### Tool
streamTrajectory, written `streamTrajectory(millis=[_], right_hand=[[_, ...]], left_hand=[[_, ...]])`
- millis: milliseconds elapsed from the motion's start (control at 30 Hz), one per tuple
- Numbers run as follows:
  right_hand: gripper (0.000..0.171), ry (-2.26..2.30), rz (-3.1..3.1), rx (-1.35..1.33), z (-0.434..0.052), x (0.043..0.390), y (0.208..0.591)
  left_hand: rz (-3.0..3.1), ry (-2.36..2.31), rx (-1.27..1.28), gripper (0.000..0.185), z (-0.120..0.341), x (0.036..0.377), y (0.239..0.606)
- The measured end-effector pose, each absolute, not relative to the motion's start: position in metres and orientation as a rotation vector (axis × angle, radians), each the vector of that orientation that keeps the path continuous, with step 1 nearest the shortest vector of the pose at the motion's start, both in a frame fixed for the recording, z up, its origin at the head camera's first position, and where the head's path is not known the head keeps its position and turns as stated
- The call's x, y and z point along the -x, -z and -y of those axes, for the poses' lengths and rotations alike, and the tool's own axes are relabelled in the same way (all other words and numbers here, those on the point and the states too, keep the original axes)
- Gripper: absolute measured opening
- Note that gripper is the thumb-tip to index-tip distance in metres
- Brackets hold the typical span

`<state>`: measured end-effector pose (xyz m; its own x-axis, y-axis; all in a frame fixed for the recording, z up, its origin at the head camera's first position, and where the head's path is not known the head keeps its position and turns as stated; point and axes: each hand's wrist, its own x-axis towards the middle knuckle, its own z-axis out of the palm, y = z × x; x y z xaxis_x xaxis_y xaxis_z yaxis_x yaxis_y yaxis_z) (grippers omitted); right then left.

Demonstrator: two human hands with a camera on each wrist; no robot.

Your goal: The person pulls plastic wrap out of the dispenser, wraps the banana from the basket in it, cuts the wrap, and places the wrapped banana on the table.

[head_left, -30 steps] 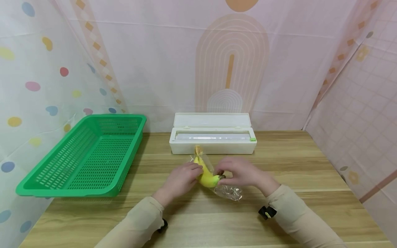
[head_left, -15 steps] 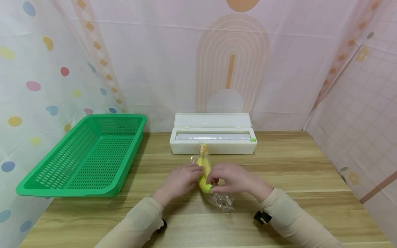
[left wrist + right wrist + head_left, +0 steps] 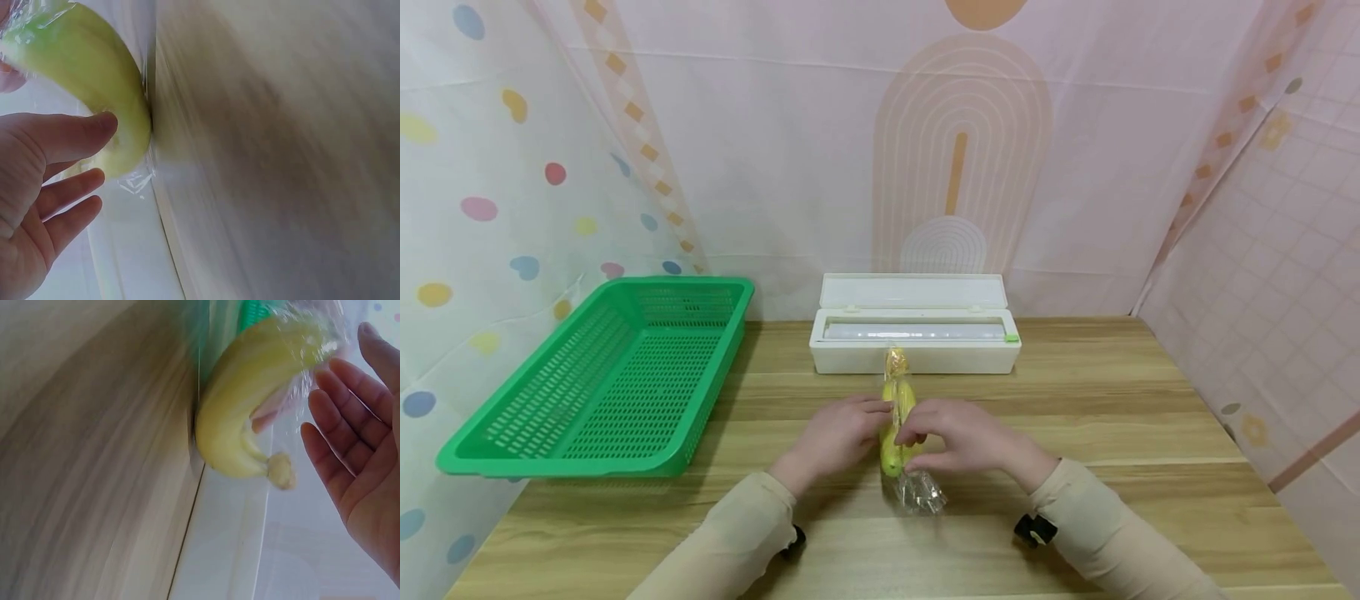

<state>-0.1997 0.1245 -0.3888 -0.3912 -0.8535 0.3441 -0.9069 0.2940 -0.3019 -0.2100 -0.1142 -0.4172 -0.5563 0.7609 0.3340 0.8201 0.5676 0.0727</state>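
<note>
Yellow curved banana in clear cling film [image 3: 898,417] lies long axis fore-aft betw. hands; L hand [image 3: 835,437] fingers straight, touching its left flank; R hand [image 3: 958,435] fingertips pinching film at near end; both equally close.

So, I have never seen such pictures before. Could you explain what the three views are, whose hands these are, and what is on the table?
No machine is here: a person works with two bare hands. The wide picture comes from a camera on the person's head, looking down at a wooden table. The two close pictures come from cameras on the wrists, so they look tilted and blurred.

On the table lie a green basket at the left and a white film dispenser box with its lid open at the back.

Between them, the left hand and the right hand hold a yellow banana partly covered in clear plastic wrap. In the wrist views the fingers look fairly straight against it, so the exact grip is hard to judge.
</note>
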Motion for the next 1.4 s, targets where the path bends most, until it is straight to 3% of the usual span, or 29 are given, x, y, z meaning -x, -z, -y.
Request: streamTrajectory(millis=[333,833,1067,1400], right_hand=[[0.021,-1.025,2.526,-1.351,-0.138,0.214,0.393],[0.039,-1.352,2.684,-0.822,-0.134,0.231,0.403],[0.043,-1.429,2.744,-0.706,-0.128,0.237,0.407],[0.042,-1.525,2.777,-0.575,-0.119,0.243,0.411]], left_hand=[[2.593,0.524,1.262,0.029,0.121,0.217,0.41],[2.79,1.356,0.527,0.041,0.108,0.225,0.398],[2.773,1.467,0.438,0.047,0.103,0.231,0.404],[2.709,1.615,0.36,0.039,0.099,0.241,0.411]])
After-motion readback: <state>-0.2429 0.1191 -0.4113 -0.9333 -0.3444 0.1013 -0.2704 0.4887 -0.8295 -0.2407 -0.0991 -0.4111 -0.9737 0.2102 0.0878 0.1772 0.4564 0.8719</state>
